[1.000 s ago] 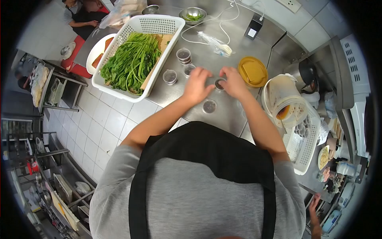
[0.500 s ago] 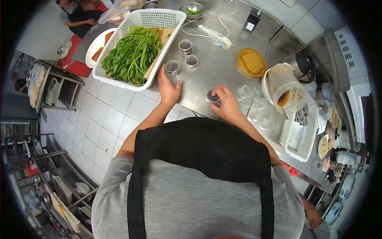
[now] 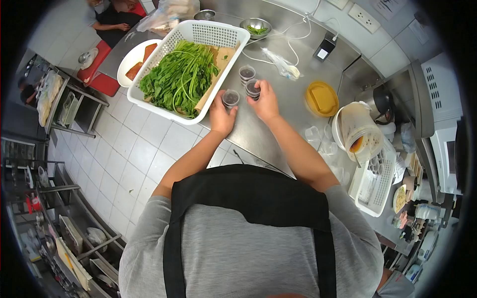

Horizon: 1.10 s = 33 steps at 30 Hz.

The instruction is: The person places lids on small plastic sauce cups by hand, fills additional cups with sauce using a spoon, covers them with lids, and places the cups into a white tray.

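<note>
Small clear plastic cups with dark contents stand on the steel counter near the white basket. My left hand (image 3: 222, 118) is curled around the nearest cup (image 3: 230, 98), fingers on its far left side and thumb at its front. In my right hand (image 3: 266, 103) is another dark-filled cup (image 3: 253, 87), gripped between thumb and fingers. It seems to sit on top of a second cup, though my fingers partly hide this. Just behind it stands a short stack of the same cups (image 3: 246, 73).
Leafy greens (image 3: 181, 77) fill the white basket (image 3: 135, 98) at left. A yellow bowl (image 3: 322, 98), clear cups (image 3: 328, 147), a tub with brown liquid (image 3: 365, 139) and a white crate (image 3: 371, 198) stand at right. Cables (image 3: 298, 47) lie behind; another person (image 3: 117, 25) is far left.
My right hand has carried its cup left and back from the counter's front to the other cups. My left hand has closed in around the nearest cup. The view has shifted slightly.
</note>
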Each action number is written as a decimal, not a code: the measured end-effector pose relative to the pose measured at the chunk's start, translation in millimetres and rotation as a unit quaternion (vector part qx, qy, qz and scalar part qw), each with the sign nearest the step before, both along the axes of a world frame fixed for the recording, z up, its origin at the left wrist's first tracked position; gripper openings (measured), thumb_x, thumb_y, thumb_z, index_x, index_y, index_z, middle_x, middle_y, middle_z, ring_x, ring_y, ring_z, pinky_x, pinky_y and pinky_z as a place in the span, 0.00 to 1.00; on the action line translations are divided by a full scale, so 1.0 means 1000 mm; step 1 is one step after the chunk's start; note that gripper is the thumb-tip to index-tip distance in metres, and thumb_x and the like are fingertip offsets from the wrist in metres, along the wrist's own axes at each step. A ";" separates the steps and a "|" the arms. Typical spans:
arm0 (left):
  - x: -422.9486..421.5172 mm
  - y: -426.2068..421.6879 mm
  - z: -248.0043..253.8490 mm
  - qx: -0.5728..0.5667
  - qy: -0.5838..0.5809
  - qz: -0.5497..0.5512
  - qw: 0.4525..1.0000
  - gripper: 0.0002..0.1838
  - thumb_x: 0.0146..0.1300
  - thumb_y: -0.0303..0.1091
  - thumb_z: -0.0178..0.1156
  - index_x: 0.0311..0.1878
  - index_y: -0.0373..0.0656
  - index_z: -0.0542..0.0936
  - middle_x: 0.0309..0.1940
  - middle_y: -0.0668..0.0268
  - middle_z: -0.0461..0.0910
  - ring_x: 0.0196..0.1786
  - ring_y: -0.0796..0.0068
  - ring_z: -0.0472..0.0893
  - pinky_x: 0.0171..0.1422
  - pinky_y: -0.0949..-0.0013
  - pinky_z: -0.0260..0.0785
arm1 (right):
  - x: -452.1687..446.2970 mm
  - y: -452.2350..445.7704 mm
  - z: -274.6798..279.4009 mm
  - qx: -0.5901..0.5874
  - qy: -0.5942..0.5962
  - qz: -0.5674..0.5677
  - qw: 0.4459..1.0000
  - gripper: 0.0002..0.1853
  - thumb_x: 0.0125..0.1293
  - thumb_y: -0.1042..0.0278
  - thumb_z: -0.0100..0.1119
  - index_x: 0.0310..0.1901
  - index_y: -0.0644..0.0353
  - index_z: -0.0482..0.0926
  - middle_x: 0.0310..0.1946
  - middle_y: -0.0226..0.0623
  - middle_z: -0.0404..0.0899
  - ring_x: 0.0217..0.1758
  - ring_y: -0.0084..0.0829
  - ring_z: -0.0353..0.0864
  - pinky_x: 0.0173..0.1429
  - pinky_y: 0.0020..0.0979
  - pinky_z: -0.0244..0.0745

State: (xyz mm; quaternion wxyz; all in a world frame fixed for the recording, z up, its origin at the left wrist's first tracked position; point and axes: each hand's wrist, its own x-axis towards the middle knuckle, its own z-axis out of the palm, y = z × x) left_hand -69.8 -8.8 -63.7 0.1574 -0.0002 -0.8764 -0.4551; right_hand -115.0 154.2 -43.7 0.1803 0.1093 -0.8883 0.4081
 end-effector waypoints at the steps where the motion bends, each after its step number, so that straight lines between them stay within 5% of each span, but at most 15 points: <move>1: 0.000 0.000 0.001 0.013 -0.015 -0.011 1.000 0.35 0.50 0.29 0.69 0.61 0.41 0.64 0.57 0.50 0.71 0.61 0.47 0.69 0.66 0.53 0.60 | 0.000 -0.001 -0.006 -0.010 0.012 -0.002 1.000 0.25 0.47 0.72 0.71 0.45 0.54 0.67 0.43 0.42 0.74 0.48 0.48 0.76 0.49 0.43 0.74; 5: 0.000 0.020 0.007 0.040 -0.045 -0.066 0.996 0.35 0.48 0.28 0.71 0.59 0.41 0.66 0.54 0.50 0.73 0.54 0.49 0.74 0.60 0.56 0.65 | 0.017 0.024 -0.012 0.008 0.041 -0.062 0.997 0.25 0.47 0.71 0.71 0.45 0.56 0.67 0.44 0.43 0.74 0.48 0.49 0.76 0.50 0.43 0.73; 6: -0.007 0.029 -0.006 -0.009 0.024 -0.070 0.997 0.35 0.48 0.27 0.71 0.60 0.41 0.66 0.47 0.55 0.74 0.41 0.61 0.76 0.48 0.62 0.72 | 0.020 0.035 -0.011 0.001 0.037 -0.075 0.997 0.25 0.47 0.71 0.71 0.45 0.56 0.67 0.44 0.43 0.74 0.48 0.49 0.76 0.50 0.42 0.73; 14: -0.043 0.102 0.000 0.105 0.011 -0.093 0.990 0.38 0.49 0.18 0.67 0.64 0.44 0.63 0.52 0.55 0.65 0.36 0.70 0.74 0.42 0.69 0.73 | 0.023 0.100 0.013 -0.012 0.018 -0.123 0.992 0.27 0.46 0.73 0.72 0.47 0.58 0.66 0.43 0.45 0.75 0.47 0.49 0.77 0.49 0.41 0.73; 20: -0.027 0.086 0.008 0.136 -0.007 -0.078 0.988 0.36 0.47 0.19 0.68 0.60 0.41 0.63 0.53 0.56 0.63 0.45 0.65 0.73 0.45 0.67 0.73 | -0.008 0.066 0.072 -0.076 0.034 -0.041 0.996 0.28 0.45 0.74 0.72 0.47 0.58 0.66 0.43 0.45 0.76 0.46 0.49 0.78 0.49 0.40 0.73; 23: -0.026 0.065 0.005 0.122 0.007 0.018 0.992 0.36 0.45 0.21 0.70 0.58 0.40 0.63 0.52 0.57 0.63 0.48 0.66 0.70 0.46 0.68 0.73 | -0.025 0.055 0.075 -0.076 -0.011 -0.007 0.997 0.29 0.45 0.74 0.72 0.48 0.57 0.66 0.43 0.45 0.76 0.47 0.48 0.79 0.50 0.40 0.73; 28: -0.070 0.043 0.003 0.104 0.044 -0.018 0.993 0.54 0.42 0.25 0.74 0.72 0.41 0.53 0.70 0.49 0.57 0.71 0.49 0.60 0.68 0.58 0.64 | -0.009 0.069 0.057 -0.046 -0.095 -0.022 0.994 0.29 0.46 0.75 0.71 0.49 0.58 0.65 0.46 0.45 0.76 0.49 0.49 0.78 0.51 0.40 0.73; 33: -0.093 0.046 -0.004 0.126 0.010 -0.080 0.989 0.43 0.47 0.23 0.71 0.68 0.43 0.62 0.59 0.54 0.72 0.60 0.61 0.74 0.62 0.62 0.70 | -0.025 0.061 0.035 -0.046 -0.026 0.015 0.998 0.31 0.47 0.76 0.73 0.51 0.58 0.64 0.47 0.46 0.75 0.51 0.47 0.78 0.53 0.38 0.73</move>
